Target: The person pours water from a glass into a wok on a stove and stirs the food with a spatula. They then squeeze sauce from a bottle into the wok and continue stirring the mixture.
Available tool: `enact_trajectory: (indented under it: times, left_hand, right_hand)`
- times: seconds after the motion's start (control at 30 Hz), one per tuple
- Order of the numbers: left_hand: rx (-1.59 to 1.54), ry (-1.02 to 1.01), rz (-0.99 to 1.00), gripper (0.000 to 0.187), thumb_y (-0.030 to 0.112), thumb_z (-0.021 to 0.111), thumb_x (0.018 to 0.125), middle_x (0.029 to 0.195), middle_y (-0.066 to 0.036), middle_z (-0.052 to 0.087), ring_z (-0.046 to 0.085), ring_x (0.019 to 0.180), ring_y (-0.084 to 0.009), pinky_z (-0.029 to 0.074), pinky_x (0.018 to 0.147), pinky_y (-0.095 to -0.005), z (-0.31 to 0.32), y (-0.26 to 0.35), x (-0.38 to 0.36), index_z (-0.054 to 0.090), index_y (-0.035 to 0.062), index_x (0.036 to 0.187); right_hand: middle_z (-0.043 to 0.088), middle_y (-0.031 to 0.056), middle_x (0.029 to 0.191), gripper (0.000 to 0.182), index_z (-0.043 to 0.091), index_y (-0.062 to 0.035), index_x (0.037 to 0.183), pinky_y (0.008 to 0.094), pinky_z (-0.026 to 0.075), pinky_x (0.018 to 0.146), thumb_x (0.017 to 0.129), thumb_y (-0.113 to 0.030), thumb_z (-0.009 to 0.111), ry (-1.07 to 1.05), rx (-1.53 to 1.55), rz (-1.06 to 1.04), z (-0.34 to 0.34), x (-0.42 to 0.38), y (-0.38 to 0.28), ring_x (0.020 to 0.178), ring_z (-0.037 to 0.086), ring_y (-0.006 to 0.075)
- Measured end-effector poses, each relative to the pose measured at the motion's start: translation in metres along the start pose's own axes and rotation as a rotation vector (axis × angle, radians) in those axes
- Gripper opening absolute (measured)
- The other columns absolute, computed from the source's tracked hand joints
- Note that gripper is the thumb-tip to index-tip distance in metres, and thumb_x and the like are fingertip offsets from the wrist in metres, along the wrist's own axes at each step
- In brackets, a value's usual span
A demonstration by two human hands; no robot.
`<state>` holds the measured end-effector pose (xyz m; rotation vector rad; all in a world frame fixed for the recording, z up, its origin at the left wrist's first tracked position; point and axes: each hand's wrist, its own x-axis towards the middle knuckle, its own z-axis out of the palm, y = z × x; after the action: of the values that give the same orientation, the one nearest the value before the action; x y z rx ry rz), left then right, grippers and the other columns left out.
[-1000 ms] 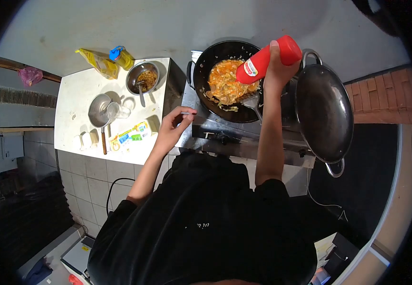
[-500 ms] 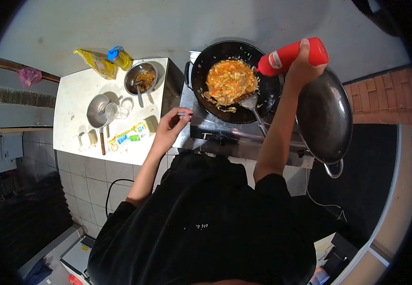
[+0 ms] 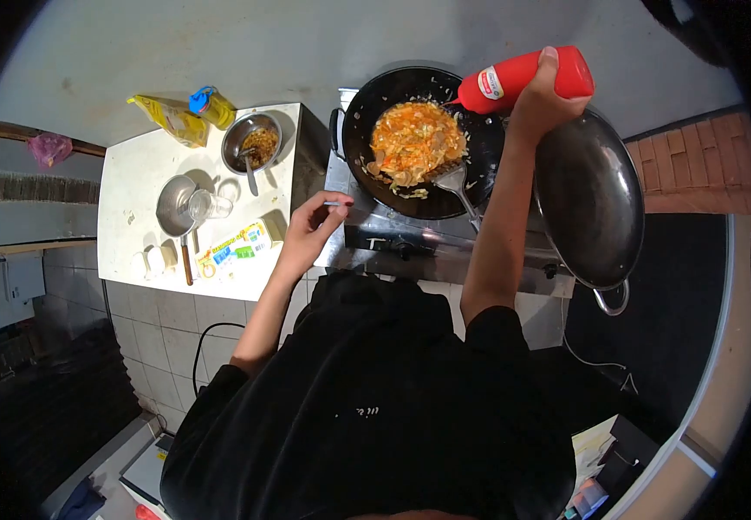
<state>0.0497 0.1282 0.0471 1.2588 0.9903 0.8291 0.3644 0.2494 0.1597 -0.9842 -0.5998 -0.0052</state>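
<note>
My right hand is wrapped round a red squeeze bottle, tilted with its nozzle pointing left and down over the black wok. Orange-red food with shredded bits fills the middle of the wok. A metal spatula rests in it, its handle leaning over the near rim beneath my right forearm. Left of the wok, my left hand pinches a small red-tipped thing, too small to make out fully. It hovers near the stove's left edge.
A large lid stands right of the wok. The white table on the left bears a metal bowl of browned bits with a spoon, a small saucepan, a clear cup, a yellow pouch and a blue-capped bottle.
My right hand and the red bottle have risen slightly towards the wall and shifted a little left. My left hand keeps nearly the same place. The spatula stays in the wok.
</note>
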Motion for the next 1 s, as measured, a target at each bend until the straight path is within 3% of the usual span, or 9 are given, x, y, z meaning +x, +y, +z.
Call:
enact_trajectory:
  times: [0.13, 0.27, 0.33, 0.4, 0.63, 0.7, 0.8, 0.93, 1.0]
  left_hand:
    - [-0.023, 0.045, -0.02, 0.018, 0.015, 0.06, 0.097, 0.095, 0.004, 0.061, 0.051, 0.083, -0.0015, 0.04, 0.072, -0.0178, 0.0, 0.0, 0.0, 0.063, 0.0021, 0.11]
    - [0.003, 0.005, -0.041, 0.019, 0.015, 0.061, 0.097, 0.099, 0.003, 0.063, 0.053, 0.087, -0.0022, 0.042, 0.078, -0.019, -0.004, -0.005, -0.003, 0.063, 0.0018, 0.11]
    - [0.005, -0.004, -0.077, 0.019, 0.011, 0.057, 0.097, 0.11, -0.005, 0.063, 0.059, 0.103, -0.0144, 0.046, 0.092, -0.0287, -0.005, -0.005, -0.004, 0.061, 0.0012, 0.113]
    - [-0.004, 0.003, -0.075, 0.019, 0.012, 0.057, 0.097, 0.11, -0.005, 0.063, 0.059, 0.102, -0.0146, 0.045, 0.093, -0.0286, -0.006, -0.007, -0.003, 0.061, 0.0013, 0.113]
    - [0.012, -0.021, -0.092, 0.019, 0.01, 0.056, 0.098, 0.111, -0.006, 0.062, 0.059, 0.103, -0.0151, 0.045, 0.093, -0.0288, -0.007, -0.005, -0.004, 0.061, 0.0007, 0.113]
    - [0.011, -0.022, -0.078, 0.019, 0.01, 0.056, 0.098, 0.111, -0.006, 0.062, 0.059, 0.103, -0.0151, 0.045, 0.093, -0.0289, -0.007, -0.004, -0.001, 0.061, 0.0006, 0.113]
    - [0.009, -0.013, -0.075, 0.019, 0.01, 0.056, 0.098, 0.111, -0.006, 0.062, 0.059, 0.103, -0.0148, 0.045, 0.093, -0.0287, -0.004, -0.003, 0.0, 0.061, 0.0004, 0.113]
    - [0.033, -0.049, -0.072, 0.019, 0.01, 0.055, 0.098, 0.111, -0.006, 0.062, 0.059, 0.103, -0.0146, 0.045, 0.093, -0.0288, 0.0, 0.0, 0.0, 0.061, -0.0001, 0.113]
    - [0.026, -0.043, -0.079, 0.019, 0.01, 0.055, 0.098, 0.111, -0.006, 0.062, 0.059, 0.103, -0.0145, 0.045, 0.093, -0.029, 0.001, -0.001, 0.003, 0.061, -0.0001, 0.113]
  right_hand:
    - [0.064, 0.0106, 0.085, 0.034, 0.053, 0.0013, 0.098, 0.032, 0.054, 0.07, 0.075, -0.012, 0.075, -0.097, -0.014, -0.109, -0.005, -0.005, -0.006, 0.076, 0.064, 0.0185]
    - [0.064, 0.0107, 0.087, 0.035, 0.053, 0.001, 0.097, 0.0312, 0.054, 0.07, 0.074, -0.013, 0.076, -0.015, 0.033, -0.086, 0.009, -0.006, 0.006, 0.074, 0.064, 0.0184]
    - [0.064, 0.0107, 0.087, 0.036, 0.054, 0.0011, 0.097, 0.031, 0.054, 0.069, 0.073, -0.014, 0.076, 0.049, 0.045, -0.067, 0.008, -0.004, 0.012, 0.073, 0.064, 0.0182]
    - [0.064, 0.0102, 0.087, 0.037, 0.054, 0.0015, 0.097, 0.0309, 0.054, 0.069, 0.073, -0.014, 0.077, -0.104, 0.007, -0.094, -0.005, -0.011, 0.01, 0.074, 0.063, 0.0177]
    - [0.063, 0.0077, 0.087, 0.036, 0.054, 0.0006, 0.097, 0.0297, 0.053, 0.072, 0.073, -0.015, 0.077, 0.013, -0.022, -0.025, -0.002, 0.0, 0.015, 0.076, 0.063, 0.0166]
    - [0.063, 0.0081, 0.087, 0.036, 0.054, 0.0008, 0.097, 0.0296, 0.052, 0.073, 0.074, -0.014, 0.076, -0.051, -0.158, -0.138, -0.014, 0.002, 0.019, 0.075, 0.062, 0.0171]
    - [0.063, 0.0082, 0.087, 0.035, 0.054, 0.0012, 0.097, 0.0306, 0.052, 0.073, 0.075, -0.014, 0.076, -0.155, -0.014, -0.108, -0.027, -0.009, 0.02, 0.075, 0.062, 0.0173]
    - [0.063, 0.0075, 0.087, 0.034, 0.055, 0.0007, 0.095, 0.0309, 0.052, 0.073, 0.074, -0.015, 0.077, -0.046, -0.146, -0.038, -0.026, 0.009, 0.028, 0.075, 0.061, 0.0162]
    - [0.063, 0.0073, 0.086, 0.034, 0.056, 0.0, 0.095, 0.0311, 0.052, 0.073, 0.074, -0.014, 0.078, -0.139, -0.133, -0.133, -0.031, 0.013, 0.025, 0.075, 0.061, 0.0152]
